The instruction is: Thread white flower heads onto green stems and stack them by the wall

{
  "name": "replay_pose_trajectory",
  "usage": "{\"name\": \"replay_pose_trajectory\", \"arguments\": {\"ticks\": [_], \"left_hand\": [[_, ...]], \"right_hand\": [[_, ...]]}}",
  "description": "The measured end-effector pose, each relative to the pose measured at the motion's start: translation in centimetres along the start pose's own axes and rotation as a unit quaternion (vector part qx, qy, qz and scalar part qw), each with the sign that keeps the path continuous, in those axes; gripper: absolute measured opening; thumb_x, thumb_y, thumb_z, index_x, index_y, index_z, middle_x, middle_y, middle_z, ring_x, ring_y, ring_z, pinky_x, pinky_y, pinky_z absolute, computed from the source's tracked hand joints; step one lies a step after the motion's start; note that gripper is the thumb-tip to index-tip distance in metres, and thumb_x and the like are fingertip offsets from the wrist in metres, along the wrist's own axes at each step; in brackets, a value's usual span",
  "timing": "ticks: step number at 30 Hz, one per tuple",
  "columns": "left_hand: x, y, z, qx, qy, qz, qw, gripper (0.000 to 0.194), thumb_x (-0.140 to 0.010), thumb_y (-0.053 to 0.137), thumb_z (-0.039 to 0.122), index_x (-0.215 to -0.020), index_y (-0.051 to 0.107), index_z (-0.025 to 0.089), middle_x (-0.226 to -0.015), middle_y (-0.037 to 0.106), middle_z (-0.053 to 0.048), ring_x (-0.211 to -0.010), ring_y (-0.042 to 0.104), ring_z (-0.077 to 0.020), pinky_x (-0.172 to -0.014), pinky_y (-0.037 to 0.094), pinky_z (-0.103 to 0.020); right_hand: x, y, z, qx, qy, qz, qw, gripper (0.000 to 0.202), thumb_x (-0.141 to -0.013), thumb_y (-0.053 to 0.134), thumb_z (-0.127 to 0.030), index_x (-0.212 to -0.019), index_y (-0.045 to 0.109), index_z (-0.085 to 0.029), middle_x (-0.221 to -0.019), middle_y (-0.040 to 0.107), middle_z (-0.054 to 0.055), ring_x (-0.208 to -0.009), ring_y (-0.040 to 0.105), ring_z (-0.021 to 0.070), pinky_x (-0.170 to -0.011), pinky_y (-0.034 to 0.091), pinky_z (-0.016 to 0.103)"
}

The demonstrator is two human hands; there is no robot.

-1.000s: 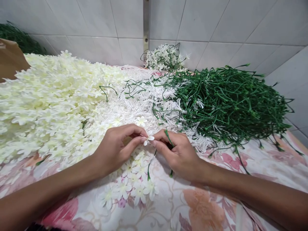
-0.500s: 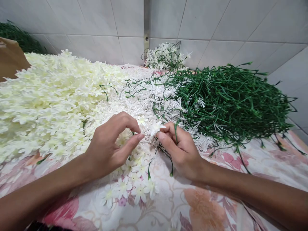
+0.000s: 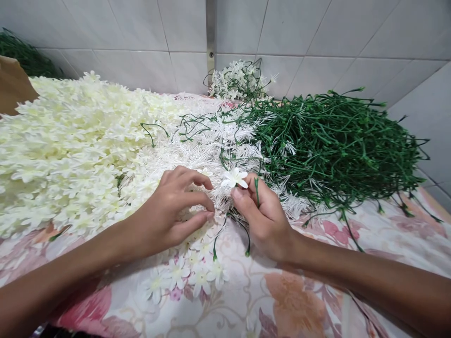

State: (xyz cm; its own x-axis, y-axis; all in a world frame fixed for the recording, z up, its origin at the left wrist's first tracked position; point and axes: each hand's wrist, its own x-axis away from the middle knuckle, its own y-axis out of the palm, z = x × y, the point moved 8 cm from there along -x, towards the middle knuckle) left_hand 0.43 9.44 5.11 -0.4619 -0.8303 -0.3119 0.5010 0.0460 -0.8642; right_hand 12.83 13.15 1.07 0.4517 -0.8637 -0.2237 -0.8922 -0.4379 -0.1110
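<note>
Between the thumb and fingers of my right hand (image 3: 262,218) is an artificial flower (image 3: 235,178) with white petals; part of its green stem (image 3: 257,190) shows against the fingers. My left hand (image 3: 179,206) hovers just left of it, fingers apart and curved, with nothing visible in them. Behind the hands lies a heap of thin white stamens (image 3: 197,155). Loose white blossoms (image 3: 200,277) are scattered on the flowered cloth (image 3: 243,300) below the hands. Two green stem ends (image 3: 214,253) poke out between the hands.
A large pile of cream-white petals (image 3: 70,150) spreads on the left. Green plastic stems (image 3: 338,150) are heaped on the right. A bunch of assembled flowers (image 3: 239,80) stands against the tiled wall (image 3: 282,28). Brown cardboard (image 3: 16,84) and more green stems (image 3: 24,54) sit far left.
My left hand's fingers have spread from a near pinch. The white flower in my right hand now faces upward with its petals more fully in view.
</note>
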Motion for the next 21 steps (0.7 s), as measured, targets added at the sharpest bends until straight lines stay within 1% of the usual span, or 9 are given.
{"name": "replay_pose_trajectory", "arguments": {"ticks": [2, 4, 7, 9, 10, 13, 15, 17, 21], "left_hand": [[-0.1, -1.0, -0.1, 0.005, -0.014, 0.028, 1.000, 0.014, -0.090, 0.053, 0.021, -0.081, 0.063, 0.021, -0.102, 0.059, -0.005, -0.099, 0.050, -0.0228, -0.087, 0.037, -0.040], [-0.1, -1.7, -0.1, 0.011, -0.012, 0.032, 0.999, 0.012, -0.088, 0.052, 0.017, -0.079, 0.059, 0.019, -0.092, 0.060, -0.005, -0.091, 0.052, -0.0217, -0.082, 0.038, -0.038], [-0.1, -1.4, 0.5, 0.022, 0.026, -0.033, 0.999, 0.011, -0.086, 0.051, 0.013, -0.077, 0.056, 0.019, -0.082, 0.059, -0.003, -0.082, 0.052, -0.0204, -0.076, 0.038, -0.037], [-0.1, -1.4, 0.6, 0.004, 0.043, -0.045, 0.998, 0.011, -0.085, 0.050, 0.012, -0.079, 0.055, 0.019, -0.079, 0.059, -0.003, -0.079, 0.052, -0.0200, -0.075, 0.038, -0.036], [-0.2, -1.7, 0.3, -0.010, 0.039, -0.026, 0.999, 0.011, -0.085, 0.050, 0.012, -0.079, 0.055, 0.019, -0.078, 0.059, -0.003, -0.077, 0.052, -0.0197, -0.074, 0.038, -0.036], [-0.3, -3.1, -0.6, -0.030, 0.007, 0.071, 0.997, 0.010, -0.085, 0.051, 0.013, -0.079, 0.053, 0.020, -0.074, 0.058, -0.001, -0.072, 0.053, -0.0185, -0.068, 0.039, -0.033], [-0.2, -3.7, -1.0, -0.027, -0.009, 0.109, 0.994, 0.009, -0.085, 0.052, 0.015, -0.078, 0.052, 0.021, -0.073, 0.057, -0.001, -0.070, 0.053, -0.0177, -0.065, 0.039, -0.032], [-0.2, -3.7, -1.0, -0.023, -0.012, 0.115, 0.993, 0.009, -0.085, 0.053, 0.015, -0.078, 0.051, 0.021, -0.073, 0.057, -0.001, -0.069, 0.053, -0.0176, -0.064, 0.039, -0.031], [-0.2, -3.6, -0.7, -0.024, -0.005, 0.113, 0.993, 0.009, -0.085, 0.052, 0.014, -0.078, 0.052, 0.020, -0.073, 0.057, -0.001, -0.070, 0.054, -0.0177, -0.066, 0.040, -0.031]], "right_hand": [[0.0, 0.2, -0.1, 0.005, 0.001, -0.016, 1.000, 0.020, -0.093, 0.052, -0.028, -0.077, 0.041, -0.023, -0.059, 0.035, -0.008, -0.051, 0.030, 0.0091, -0.047, 0.026, 0.024], [-0.1, 0.5, -0.3, 0.017, -0.006, -0.043, 0.999, 0.028, -0.085, 0.058, -0.020, -0.066, 0.038, -0.022, -0.057, 0.032, -0.008, -0.049, 0.028, 0.0081, -0.045, 0.024, 0.024], [-0.2, 0.8, -0.6, 0.047, -0.024, -0.073, 0.996, 0.037, -0.077, 0.056, -0.011, -0.055, 0.029, -0.022, -0.051, 0.027, -0.008, -0.047, 0.026, 0.0073, -0.045, 0.021, 0.024], [-0.2, 1.3, -1.0, 0.094, -0.052, -0.099, 0.989, 0.036, -0.076, 0.055, -0.011, -0.052, 0.031, -0.021, -0.049, 0.030, -0.008, -0.047, 0.029, 0.0080, -0.047, 0.023, 0.024], [-0.1, 1.7, -1.4, 0.126, -0.077, -0.113, 0.983, 0.033, -0.076, 0.054, -0.012, -0.052, 0.033, -0.021, -0.049, 0.033, -0.007, -0.048, 0.032, 0.0087, -0.049, 0.025, 0.025], [0.3, 2.8, -2.2, 0.230, -0.161, -0.147, 0.948, 0.024, -0.077, 0.052, -0.015, -0.055, 0.046, -0.018, -0.050, 0.045, -0.005, -0.050, 0.034, 0.0097, -0.059, 0.030, 0.027], [0.6, 3.6, -2.1, 0.277, -0.188, -0.170, 0.927, 0.022, -0.080, 0.051, -0.016, -0.059, 0.053, -0.016, -0.050, 0.050, -0.004, -0.050, 0.033, 0.0093, -0.062, 0.029, 0.029], [0.9, 4.0, -1.8, 0.307, -0.195, -0.184, 0.913, 0.022, -0.082, 0.052, -0.017, -0.061, 0.057, -0.015, -0.050, 0.051, -0.004, -0.049, 0.033, 0.0090, -0.063, 0.027, 0.029], [1.0, 3.9, -1.4, 0.330, -0.199, -0.169, 0.907, 0.019, -0.086, 0.054, -0.019, -0.071, 0.063, -0.013, -0.051, 0.052, -0.003, -0.050, 0.036, 0.0098, -0.064, 0.027, 0.029]]}}
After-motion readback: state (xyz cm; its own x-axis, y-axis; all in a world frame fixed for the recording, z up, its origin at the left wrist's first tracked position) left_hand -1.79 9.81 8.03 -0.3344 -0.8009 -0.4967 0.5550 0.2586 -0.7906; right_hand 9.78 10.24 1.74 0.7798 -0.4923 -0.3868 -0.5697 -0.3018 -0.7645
